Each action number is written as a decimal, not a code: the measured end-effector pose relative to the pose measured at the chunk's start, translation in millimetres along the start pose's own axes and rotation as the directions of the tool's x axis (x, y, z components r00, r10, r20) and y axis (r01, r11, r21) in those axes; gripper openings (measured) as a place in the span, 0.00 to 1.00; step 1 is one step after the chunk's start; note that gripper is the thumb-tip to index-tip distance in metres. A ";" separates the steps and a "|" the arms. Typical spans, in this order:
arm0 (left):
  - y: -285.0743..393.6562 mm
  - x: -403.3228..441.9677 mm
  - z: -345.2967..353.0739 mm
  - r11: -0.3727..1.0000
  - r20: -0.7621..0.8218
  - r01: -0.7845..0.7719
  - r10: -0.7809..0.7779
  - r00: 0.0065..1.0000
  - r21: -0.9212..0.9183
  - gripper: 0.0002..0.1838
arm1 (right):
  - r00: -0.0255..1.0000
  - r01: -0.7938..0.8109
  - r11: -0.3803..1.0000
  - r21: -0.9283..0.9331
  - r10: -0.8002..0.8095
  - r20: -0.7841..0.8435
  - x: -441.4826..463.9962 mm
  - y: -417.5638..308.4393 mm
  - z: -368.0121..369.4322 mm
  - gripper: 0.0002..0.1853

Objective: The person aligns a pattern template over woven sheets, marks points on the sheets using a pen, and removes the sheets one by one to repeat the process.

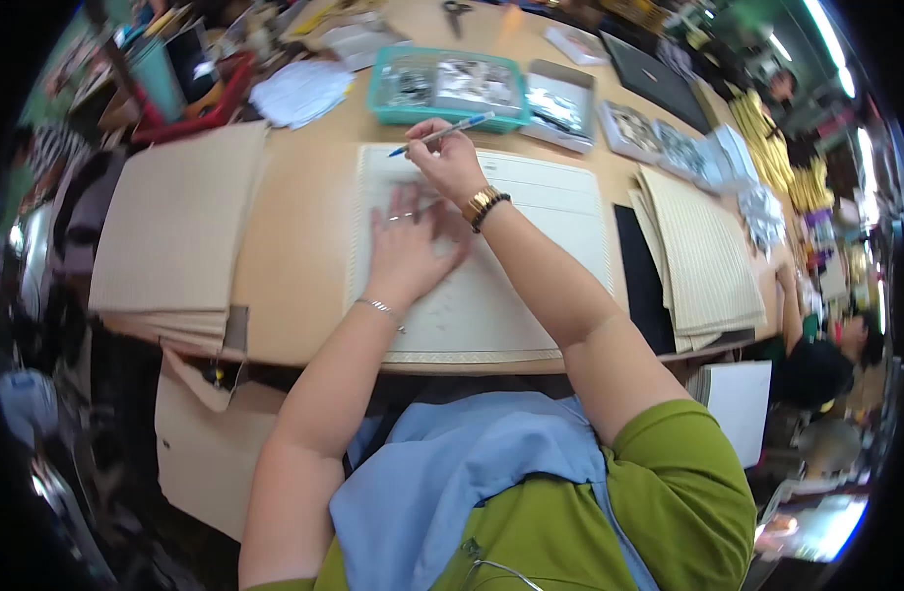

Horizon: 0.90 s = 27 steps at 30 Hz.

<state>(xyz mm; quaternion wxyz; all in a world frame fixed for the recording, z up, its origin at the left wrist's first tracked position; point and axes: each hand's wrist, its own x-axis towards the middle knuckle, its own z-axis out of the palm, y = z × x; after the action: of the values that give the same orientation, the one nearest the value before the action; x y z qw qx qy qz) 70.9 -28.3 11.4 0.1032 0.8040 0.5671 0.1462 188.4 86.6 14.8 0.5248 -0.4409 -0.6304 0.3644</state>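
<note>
A blue-and-white pen [467, 124] is held in my right hand [450, 163], its blue tip pointing left above the top of a large white sheet [531, 286] with a patterned border. My left hand [413, 241] rests low over the same sheet with its fingers spread, smeared slightly by motion, and no object shows in it. Faint dark marks lie on the sheet near the left palm. Printed lines run across the sheet's upper part, partly covered by my right wrist.
Stacks of cream ribbed sheets [181, 212] lie at left and another ribbed stack [708, 251] at right. Behind the white sheet stand a teal basket [378, 103] and an open box [560, 71] of small items. A co-worker's arm [789, 300] reaches in from the right.
</note>
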 end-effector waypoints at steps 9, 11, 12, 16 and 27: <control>14.2 17.0 -18.1 0.981 0.110 0.018 -0.040 0.993 0.195 0.40 | 0.944 -0.145 0.965 -0.218 0.069 -0.322 -77.0 23.5 -247.3 0.07; 39.7 31.6 -25.6 0.985 0.118 -0.078 0.060 0.991 0.152 0.40 | 0.901 -0.183 0.976 -0.120 0.118 -0.418 -80.1 31.8 -280.7 0.08; 54.9 41.3 -24.6 0.984 0.122 -0.126 0.110 0.986 0.130 0.40 | 0.893 -0.174 0.981 -0.089 0.119 -0.434 -78.7 38.0 -288.4 0.09; 126.0 85.6 -3.0 0.939 0.236 -0.328 0.297 0.925 0.103 0.41 | 0.906 -0.190 0.976 -0.106 0.133 -0.401 -62.3 64.5 -294.8 0.11; 195.1 131.8 22.8 0.886 0.509 -0.363 0.178 0.842 0.290 0.52 | 0.926 -0.220 0.913 -0.342 0.086 -0.367 -63.9 66.6 -283.8 0.12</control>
<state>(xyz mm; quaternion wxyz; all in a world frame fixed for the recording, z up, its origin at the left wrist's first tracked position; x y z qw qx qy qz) 292.4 30.4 70.3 0.0592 0.8927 0.4207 -0.1502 482.7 48.7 -16.4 0.5014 -0.6390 -0.5501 0.1942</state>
